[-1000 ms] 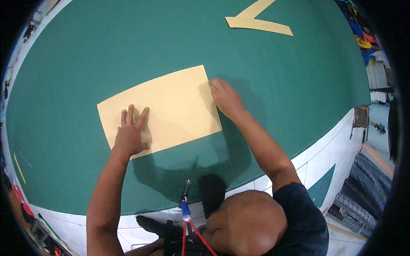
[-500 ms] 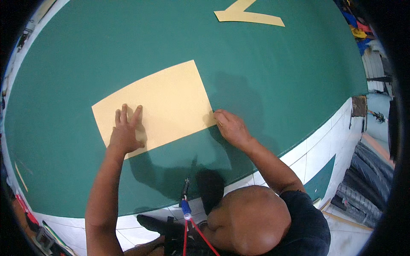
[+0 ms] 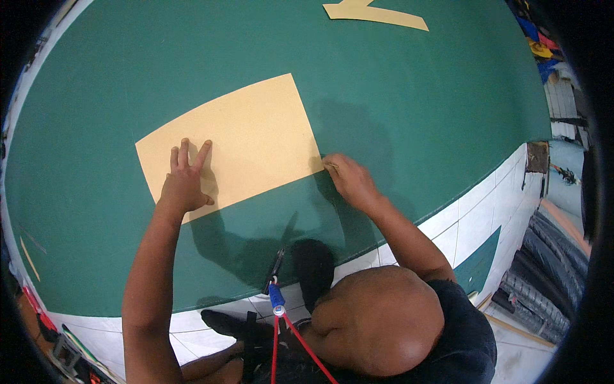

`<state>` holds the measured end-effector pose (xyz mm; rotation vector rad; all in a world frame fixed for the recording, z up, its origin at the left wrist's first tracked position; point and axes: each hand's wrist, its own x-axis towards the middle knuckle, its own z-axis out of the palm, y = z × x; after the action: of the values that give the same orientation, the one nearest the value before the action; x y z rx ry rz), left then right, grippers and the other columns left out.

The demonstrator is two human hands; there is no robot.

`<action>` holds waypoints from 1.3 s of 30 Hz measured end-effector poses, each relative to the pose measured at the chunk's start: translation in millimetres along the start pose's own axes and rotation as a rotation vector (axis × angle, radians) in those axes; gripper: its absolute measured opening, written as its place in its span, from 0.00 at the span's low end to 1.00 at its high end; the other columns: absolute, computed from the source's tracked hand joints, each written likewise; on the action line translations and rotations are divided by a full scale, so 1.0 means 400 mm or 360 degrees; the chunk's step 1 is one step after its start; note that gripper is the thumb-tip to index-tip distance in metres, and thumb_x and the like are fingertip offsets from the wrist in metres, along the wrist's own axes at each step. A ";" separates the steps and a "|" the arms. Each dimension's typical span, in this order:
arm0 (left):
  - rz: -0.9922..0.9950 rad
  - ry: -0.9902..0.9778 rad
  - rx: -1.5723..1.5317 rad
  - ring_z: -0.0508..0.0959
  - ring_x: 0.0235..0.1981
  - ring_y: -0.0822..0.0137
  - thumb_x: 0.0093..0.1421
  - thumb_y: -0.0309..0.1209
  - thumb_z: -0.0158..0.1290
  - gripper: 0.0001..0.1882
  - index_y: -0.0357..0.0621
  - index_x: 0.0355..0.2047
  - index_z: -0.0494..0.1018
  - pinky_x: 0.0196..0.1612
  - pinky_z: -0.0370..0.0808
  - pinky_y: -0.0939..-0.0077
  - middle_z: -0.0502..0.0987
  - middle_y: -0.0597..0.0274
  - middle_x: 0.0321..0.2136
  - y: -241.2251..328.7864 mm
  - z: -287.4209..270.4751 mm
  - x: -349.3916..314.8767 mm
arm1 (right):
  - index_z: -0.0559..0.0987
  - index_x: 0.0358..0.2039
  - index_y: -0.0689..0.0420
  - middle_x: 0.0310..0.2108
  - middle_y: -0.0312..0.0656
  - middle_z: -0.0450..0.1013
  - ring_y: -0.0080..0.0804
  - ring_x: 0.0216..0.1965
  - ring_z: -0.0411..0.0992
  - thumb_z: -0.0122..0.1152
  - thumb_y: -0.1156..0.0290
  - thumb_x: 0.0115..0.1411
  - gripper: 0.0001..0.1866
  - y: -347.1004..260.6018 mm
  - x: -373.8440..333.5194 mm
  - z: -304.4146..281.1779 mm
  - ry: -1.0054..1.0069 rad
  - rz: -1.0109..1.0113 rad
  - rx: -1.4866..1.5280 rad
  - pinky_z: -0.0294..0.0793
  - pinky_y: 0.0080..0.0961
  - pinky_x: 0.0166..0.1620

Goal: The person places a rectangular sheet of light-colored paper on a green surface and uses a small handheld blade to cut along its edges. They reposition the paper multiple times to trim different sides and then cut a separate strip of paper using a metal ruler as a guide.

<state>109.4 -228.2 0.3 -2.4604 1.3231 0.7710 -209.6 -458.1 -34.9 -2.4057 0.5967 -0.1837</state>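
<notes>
A tan, flat sheet (image 3: 249,141) with a curved far edge lies on a dark green surface (image 3: 441,115). On the left part of the sheet my left hand (image 3: 184,182) rests flat, its fingers spread. My right hand (image 3: 350,181) is closed in a pinch at the sheet's right edge, close to its near right corner. Whatever is between those fingertips is hidden or too small to name.
A tan, branched cut piece (image 3: 377,14) lies at the far edge of view. A black pointed tool (image 3: 275,265) hangs on a red cord (image 3: 276,345) in front of me. Dark wrapped rolls (image 3: 537,288) lie at right, beside white tiles (image 3: 470,211).
The sheet and both hands sit slightly higher in the picture. The right fingertips have slid a little along the sheet's right edge toward its near corner. My left hand stays on the sheet.
</notes>
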 end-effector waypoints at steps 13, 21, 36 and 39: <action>0.0052 0.0125 -0.0095 0.49 0.74 0.36 0.36 0.39 0.79 0.70 0.70 0.76 0.47 0.65 0.70 0.34 0.44 0.42 0.75 -0.013 0.001 -0.024 | 0.78 0.47 0.60 0.40 0.50 0.78 0.46 0.42 0.79 0.52 0.65 0.72 0.12 -0.016 0.042 -0.048 0.0394 0.0245 0.0493 0.76 0.38 0.46; 0.0550 -0.1044 -0.1631 0.69 0.63 0.53 0.61 0.42 0.62 0.38 0.43 0.68 0.63 0.65 0.69 0.56 0.67 0.48 0.63 0.143 0.075 -0.298 | 0.79 0.50 0.59 0.30 0.46 0.80 0.43 0.36 0.81 0.45 0.61 0.75 0.18 -0.084 0.044 0.005 0.0241 0.0396 0.0650 0.77 0.37 0.43; 0.0390 -0.0384 -0.2021 0.74 0.40 0.71 0.71 0.36 0.53 0.14 0.40 0.51 0.71 0.46 0.73 0.70 0.75 0.63 0.37 0.004 -0.232 -0.727 | 0.78 0.50 0.57 0.34 0.51 0.80 0.50 0.36 0.80 0.45 0.60 0.74 0.17 -0.436 0.384 -0.080 -0.0079 -0.0534 0.0327 0.77 0.46 0.42; 0.0126 0.0020 -0.2455 0.78 0.43 0.69 0.71 0.32 0.53 0.16 0.43 0.56 0.69 0.49 0.74 0.70 0.78 0.63 0.39 0.001 -0.342 -0.780 | 0.78 0.49 0.56 0.38 0.52 0.80 0.57 0.41 0.78 0.45 0.59 0.73 0.17 -0.564 0.475 -0.130 -0.0081 -0.0702 0.0120 0.76 0.51 0.44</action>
<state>14.4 -71.0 287.1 -3.3078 0.8418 2.4764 28.3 -419.5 142.8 -2.4287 0.0273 -0.3235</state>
